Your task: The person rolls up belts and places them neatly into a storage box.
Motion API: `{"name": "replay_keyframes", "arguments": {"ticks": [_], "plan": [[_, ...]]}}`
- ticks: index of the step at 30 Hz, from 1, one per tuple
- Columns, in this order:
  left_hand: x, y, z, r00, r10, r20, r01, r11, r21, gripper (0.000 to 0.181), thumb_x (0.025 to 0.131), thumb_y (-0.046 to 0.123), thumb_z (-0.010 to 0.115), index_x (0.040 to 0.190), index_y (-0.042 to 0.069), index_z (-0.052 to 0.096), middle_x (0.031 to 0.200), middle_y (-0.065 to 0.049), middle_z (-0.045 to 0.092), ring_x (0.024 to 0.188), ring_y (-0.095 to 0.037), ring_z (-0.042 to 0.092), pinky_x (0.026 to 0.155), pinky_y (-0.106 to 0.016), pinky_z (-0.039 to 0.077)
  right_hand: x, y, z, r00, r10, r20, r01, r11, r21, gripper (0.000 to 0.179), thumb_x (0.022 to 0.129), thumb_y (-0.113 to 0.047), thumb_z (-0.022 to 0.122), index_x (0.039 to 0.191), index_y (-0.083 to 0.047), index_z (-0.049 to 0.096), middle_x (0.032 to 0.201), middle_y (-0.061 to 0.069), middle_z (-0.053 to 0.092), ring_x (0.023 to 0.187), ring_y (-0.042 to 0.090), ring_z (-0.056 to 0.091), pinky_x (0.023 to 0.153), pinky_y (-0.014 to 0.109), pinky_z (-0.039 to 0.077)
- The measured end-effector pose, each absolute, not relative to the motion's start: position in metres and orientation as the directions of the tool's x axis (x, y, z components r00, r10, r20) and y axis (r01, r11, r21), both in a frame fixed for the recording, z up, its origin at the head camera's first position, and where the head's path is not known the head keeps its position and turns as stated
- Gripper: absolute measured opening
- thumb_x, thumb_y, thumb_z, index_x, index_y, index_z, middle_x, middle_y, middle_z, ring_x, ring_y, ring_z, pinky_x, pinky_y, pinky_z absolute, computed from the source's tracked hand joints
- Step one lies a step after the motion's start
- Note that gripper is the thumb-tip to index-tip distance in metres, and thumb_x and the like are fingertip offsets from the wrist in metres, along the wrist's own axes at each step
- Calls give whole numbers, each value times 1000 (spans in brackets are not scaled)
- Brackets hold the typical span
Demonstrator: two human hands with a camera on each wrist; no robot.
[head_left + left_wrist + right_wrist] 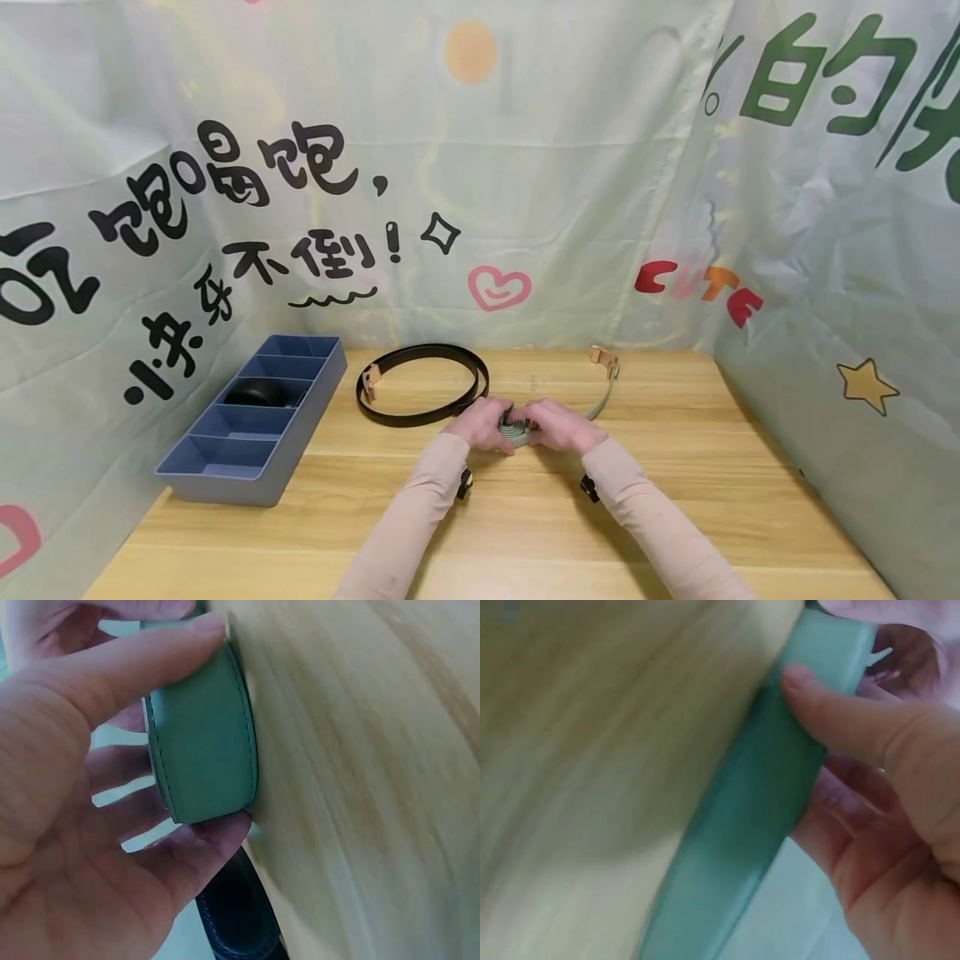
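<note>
Over the table (525, 537), with forearms (660, 517) angled inward, left grip (480, 424) and right grip (564, 427) both pinch the coiled green belt (202, 746).

A black belt (420, 420) lies in a loose loop toward the back of the counter (675, 492), its rose-gold buckle (371, 380) at the loop's left side. Left of it, well apart from the loop, stands a blue-grey tray (217, 490) divided into five compartments; a black coiled item (257, 392) sits in the middle one. Pale printed cloth (577, 208) surrounds the counter, showing black Chinese characters (327, 254), a pink heart (472, 288), an orange disc (471, 52) and a yellow star (867, 387).
</note>
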State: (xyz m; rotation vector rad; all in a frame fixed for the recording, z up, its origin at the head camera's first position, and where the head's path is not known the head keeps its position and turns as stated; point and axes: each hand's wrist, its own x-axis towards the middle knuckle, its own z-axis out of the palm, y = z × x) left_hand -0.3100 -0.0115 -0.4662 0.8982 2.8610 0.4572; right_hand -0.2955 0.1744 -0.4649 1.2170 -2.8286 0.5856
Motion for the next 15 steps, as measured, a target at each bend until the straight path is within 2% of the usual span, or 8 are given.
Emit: {"name": "replay_keyframes", "arguments": {"ticks": [6,12,15], "plan": [[-309,-9,-468,-844,535,-39,501,811,303,51,71,49,85,102,16,62,95,1,62,89,-15,58,80,-29,48,-297,173,-470,-708,-686,169,-694,633,-343,30,77,-6,79,106,-10,72,100,3,74,88,15,68,79,29,55],[-310,-10,-465,-817,576,-24,536,773,340,48,72,34,87,111,16,64,103,0,66,95,-16,59,83,-28,48,-296,174,-469,-696,-698,168,-708,627,-325,40,76,4,77,113,-8,70,104,5,73,91,19,69,80,32,55],[-310,-10,-464,-810,586,-31,540,765,351,50,72,34,87,112,15,63,105,-1,65,96,-16,59,83,-28,48,-296,174,-469,-693,-698,177,-713,630,-308,38,75,4,78,110,-9,71,103,4,73,91,18,69,80,33,55]]}}
